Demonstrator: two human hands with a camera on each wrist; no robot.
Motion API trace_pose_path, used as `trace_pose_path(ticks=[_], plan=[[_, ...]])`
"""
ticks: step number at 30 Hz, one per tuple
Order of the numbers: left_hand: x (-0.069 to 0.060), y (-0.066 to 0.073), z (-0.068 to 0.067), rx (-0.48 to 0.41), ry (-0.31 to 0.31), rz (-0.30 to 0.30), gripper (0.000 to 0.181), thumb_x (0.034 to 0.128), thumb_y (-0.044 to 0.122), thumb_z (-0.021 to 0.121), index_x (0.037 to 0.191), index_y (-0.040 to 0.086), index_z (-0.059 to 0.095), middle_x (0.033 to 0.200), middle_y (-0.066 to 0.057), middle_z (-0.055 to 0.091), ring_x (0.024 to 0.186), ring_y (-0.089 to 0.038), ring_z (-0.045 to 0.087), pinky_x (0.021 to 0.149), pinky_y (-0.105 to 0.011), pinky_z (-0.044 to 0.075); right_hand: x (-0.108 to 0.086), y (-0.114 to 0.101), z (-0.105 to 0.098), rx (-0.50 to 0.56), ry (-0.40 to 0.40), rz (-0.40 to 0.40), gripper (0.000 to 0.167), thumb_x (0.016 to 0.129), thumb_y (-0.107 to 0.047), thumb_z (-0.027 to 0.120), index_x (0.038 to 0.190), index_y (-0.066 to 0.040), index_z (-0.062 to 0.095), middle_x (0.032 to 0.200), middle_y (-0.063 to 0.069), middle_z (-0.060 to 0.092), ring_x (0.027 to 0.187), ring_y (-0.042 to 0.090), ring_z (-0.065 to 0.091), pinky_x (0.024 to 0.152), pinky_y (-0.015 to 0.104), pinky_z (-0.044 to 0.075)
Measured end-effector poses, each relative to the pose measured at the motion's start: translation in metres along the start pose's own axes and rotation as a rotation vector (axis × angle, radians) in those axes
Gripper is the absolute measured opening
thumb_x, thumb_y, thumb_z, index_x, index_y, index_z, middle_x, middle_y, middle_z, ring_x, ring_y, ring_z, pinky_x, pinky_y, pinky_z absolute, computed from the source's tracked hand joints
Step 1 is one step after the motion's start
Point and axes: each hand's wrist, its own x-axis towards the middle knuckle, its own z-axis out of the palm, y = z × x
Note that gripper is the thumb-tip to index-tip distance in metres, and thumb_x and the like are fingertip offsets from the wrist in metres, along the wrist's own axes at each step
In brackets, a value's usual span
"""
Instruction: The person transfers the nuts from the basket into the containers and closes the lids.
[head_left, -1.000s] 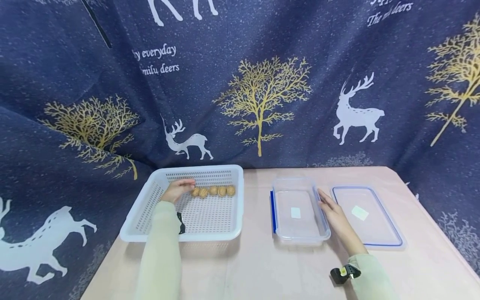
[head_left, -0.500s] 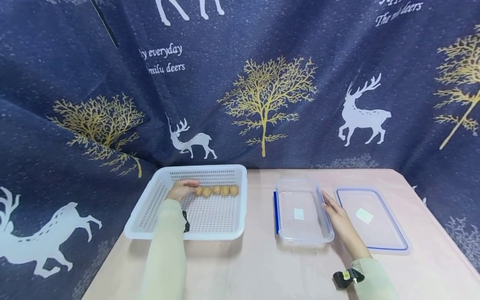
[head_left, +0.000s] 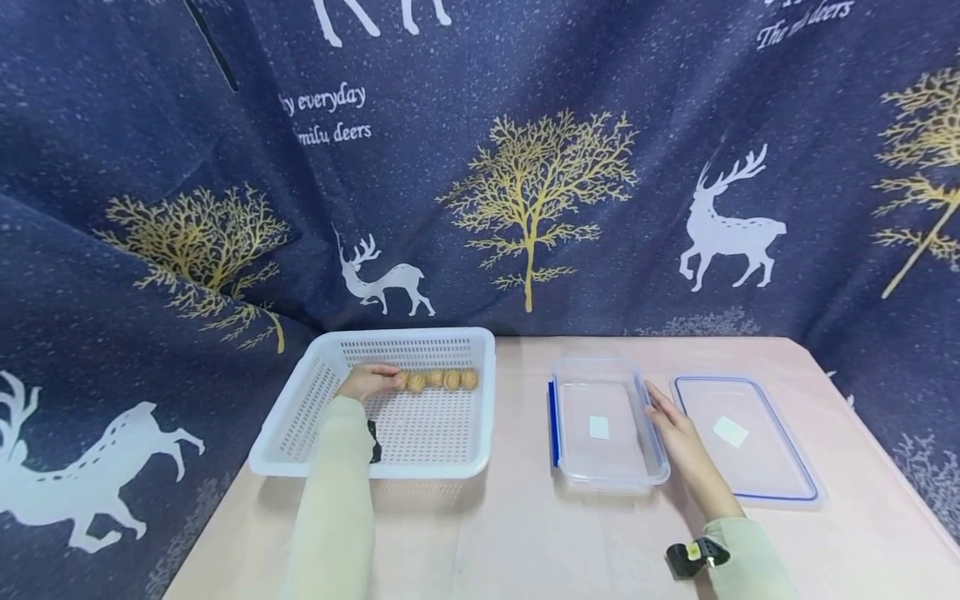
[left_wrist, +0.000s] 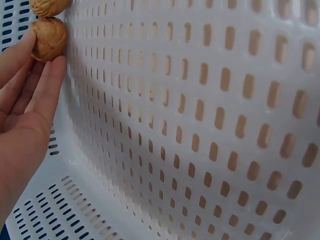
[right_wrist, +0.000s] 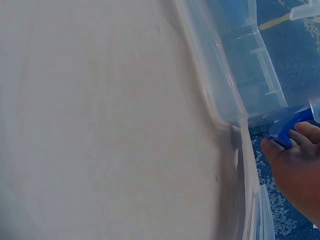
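Inside the white perforated plastic basket [head_left: 427,471], several walnuts [head_left: 452,380] lie in a row near the back wall. My left hand [head_left: 365,382] reaches in from the left and pinches the walnut at the row's left end. The left wrist view shows this walnut [left_wrist: 49,41] between thumb and fingertips, touching another walnut. On the right, a clear food storage box [head_left: 600,396] stands without its lid. My right hand [head_left: 675,437] holds the box's right side; in the right wrist view its thumb and fingers are around a blue clip [right_wrist: 287,131].
The clear lid [head_left: 757,462] with a blue seal lies flat to the right of the box, partly behind my right forearm. A pink cloth covers the table [head_left: 517,533]. Behind it hangs a dark blue curtain [head_left: 465,275] with deer and trees.
My left hand's fingers have closed on the leftmost walnut, from just above and beside it. The right hand stays at the box. The head view has shifted slightly.
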Motion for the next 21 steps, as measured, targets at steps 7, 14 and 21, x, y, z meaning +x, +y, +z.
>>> trace_pose_path(ticks=[7,14,21], plan=[[0.001,0.002,0.002,-0.066,-0.005,-0.023,0.041,0.0825,0.000,0.072,0.120,-0.011,0.060,0.112,-0.018,0.068,0.083,-0.009,0.063,0.093,-0.041,0.051,-0.001,0.000,0.001,0.003,0.021,-0.013,0.058,0.104,-0.035,0.037,0.154,-0.015,0.017,0.158,0.017,0.012,0.142,0.044,0.012,0.113,0.063,0.009],[-0.002,0.006,-0.004,-0.182,-0.031,-0.016,0.039,0.0834,-0.007,0.068,0.120,-0.016,0.057,0.097,-0.011,0.071,0.077,-0.008,0.064,0.084,-0.033,0.056,-0.001,0.000,0.002,0.001,0.016,-0.040,0.057,0.105,-0.031,0.036,0.154,-0.011,0.017,0.158,0.019,0.011,0.144,0.043,0.004,0.114,0.061,0.006],[-0.003,0.007,-0.010,-0.220,-0.059,0.023,0.043,0.0837,-0.006,0.068,0.123,-0.017,0.054,0.102,-0.014,0.070,0.080,-0.011,0.067,0.086,-0.031,0.055,-0.002,-0.001,0.001,-0.011,0.016,-0.030,0.057,0.105,-0.033,0.034,0.154,-0.013,0.016,0.158,0.019,0.011,0.143,0.045,0.004,0.112,0.065,0.006]])
